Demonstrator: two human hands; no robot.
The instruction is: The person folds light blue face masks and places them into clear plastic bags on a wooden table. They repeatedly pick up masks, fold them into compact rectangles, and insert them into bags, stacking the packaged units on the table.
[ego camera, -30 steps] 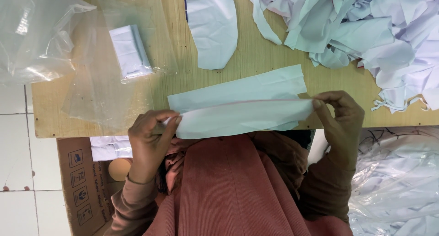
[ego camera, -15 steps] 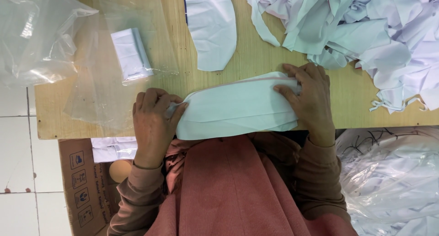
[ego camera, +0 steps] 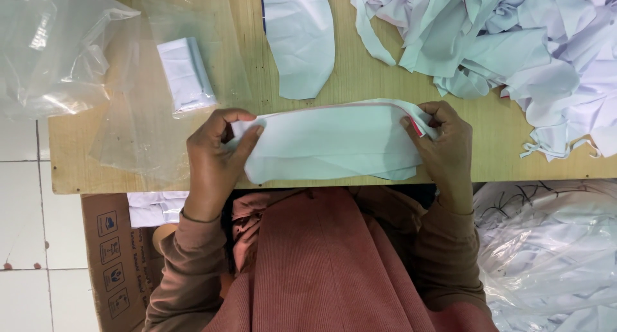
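— Step in hand?
— Folding, by the look of it. Pale fabric piece (ego camera: pixel 331 142) stretched flat along the near edge of the wooden table (ego camera: pixel 495 145), doubled over on itself, a thin red-pink trim showing at the right end.
— Hands?
— Left hand (ego camera: pixel 215 158) closed on the left end, thumb and fingers pinching the folded layers. Right hand (ego camera: pixel 443 145) gripping the right end the same way, fingertips curled over the trim.
— Next move — calling for what?
— Probably keeping both ends pinched so the layers stay aligned, then pressing flat or folding again; judgement only.
— Anything nearby?
— Clear plastic bag (ego camera: pixel 154 94) just left, with a small folded white packet (ego camera: pixel 186 75) inside. Another cut fabric panel (ego camera: pixel 299 36) beyond. Heap of white cloth pieces (ego camera: pixel 514 43) at the far right, well apart from the hands. Cardboard box (ego camera: pixel 112 261) below the table.
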